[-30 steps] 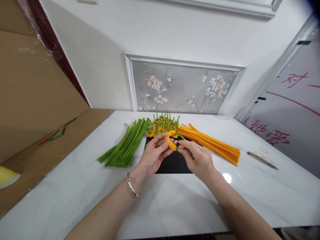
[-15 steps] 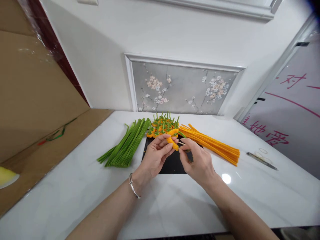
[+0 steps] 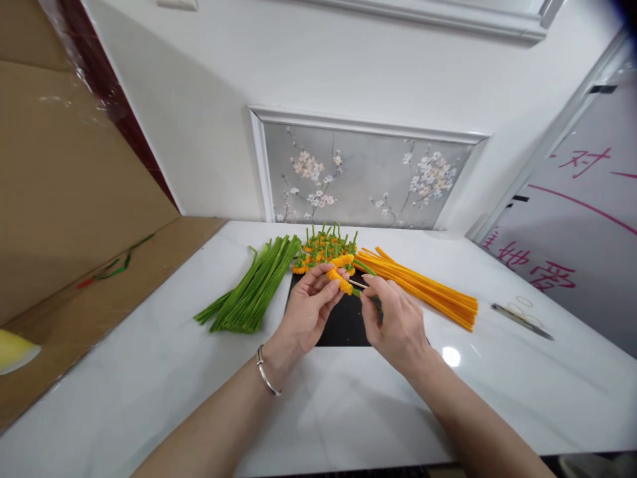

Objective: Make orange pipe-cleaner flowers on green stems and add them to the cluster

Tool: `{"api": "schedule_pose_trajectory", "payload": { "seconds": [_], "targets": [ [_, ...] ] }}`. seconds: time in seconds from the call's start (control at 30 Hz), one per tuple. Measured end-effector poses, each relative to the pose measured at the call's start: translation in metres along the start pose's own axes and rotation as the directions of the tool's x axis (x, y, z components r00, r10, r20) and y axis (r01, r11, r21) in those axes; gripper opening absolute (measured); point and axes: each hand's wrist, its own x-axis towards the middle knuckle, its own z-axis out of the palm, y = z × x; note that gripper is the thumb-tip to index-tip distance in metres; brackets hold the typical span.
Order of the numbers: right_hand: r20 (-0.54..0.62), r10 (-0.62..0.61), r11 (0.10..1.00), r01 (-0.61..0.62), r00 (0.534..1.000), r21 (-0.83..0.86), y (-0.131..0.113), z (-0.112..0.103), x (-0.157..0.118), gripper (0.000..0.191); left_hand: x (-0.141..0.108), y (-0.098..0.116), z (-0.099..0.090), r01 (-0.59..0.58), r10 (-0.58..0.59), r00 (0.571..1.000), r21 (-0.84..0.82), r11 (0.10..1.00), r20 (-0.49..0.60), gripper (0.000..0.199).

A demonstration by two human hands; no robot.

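Between the fingertips of my left hand (image 3: 309, 302), closed, is a coiled orange pipe cleaner (image 3: 340, 281) bent into a curve. My right hand (image 3: 395, 315) is closed too, pinching a thin pale stick (image 3: 358, 284) that points at the orange coil. A green pipe cleaner (image 3: 364, 267) shows near the right fingertips, partly hidden by them. Right behind the hands stands a cluster of small orange and green pipe-cleaner pieces (image 3: 326, 247) with green stems pointing up. Beneath the hands lies a black mat (image 3: 343, 325).
Green pipe cleaners (image 3: 249, 292) lie bundled on the left of the white marbled table (image 3: 328, 405), orange pipe cleaners (image 3: 423, 287) on the right. Tweezers (image 3: 522, 322) and thin rings (image 3: 523, 302) are farther right. Cardboard (image 3: 99, 166) borders the left side; a panelled wall (image 3: 199, 119) closes the back.
The orange coil and my left fingertips have shifted slightly left. My right fingers sit a little farther from the coil, and more of the pale stick shows between the hands.
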Motion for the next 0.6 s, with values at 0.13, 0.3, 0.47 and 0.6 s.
{"api": "schedule_pose_trajectory", "payload": {
  "seconds": [0.13,0.3,0.47,0.6],
  "targets": [
    [0.0,-0.035,0.998,0.034,0.999,-0.046,-0.003,0.002,-0.001,0.041,-0.001,-0.002,0.001,-0.019,0.019,1.0,0.006,1.0,-0.003,0.027],
    [0.025,-0.099,0.992,0.101,0.995,-0.074,-0.006,0.003,-0.001,0.044,-0.003,-0.005,0.003,-0.036,0.036,0.999,0.002,0.999,0.005,0.029],
    [0.032,-0.098,0.992,0.101,0.995,-0.079,-0.005,0.006,-0.002,0.048,-0.007,-0.011,0.004,0.003,-0.003,1.0,0.016,1.0,0.02,0.028],
    [0.054,-0.085,0.996,0.086,0.995,-0.023,-0.003,0.008,-0.004,0.047,-0.007,-0.013,0.003,0.003,-0.004,0.999,0.022,1.0,0.035,0.028]
  ]
}}
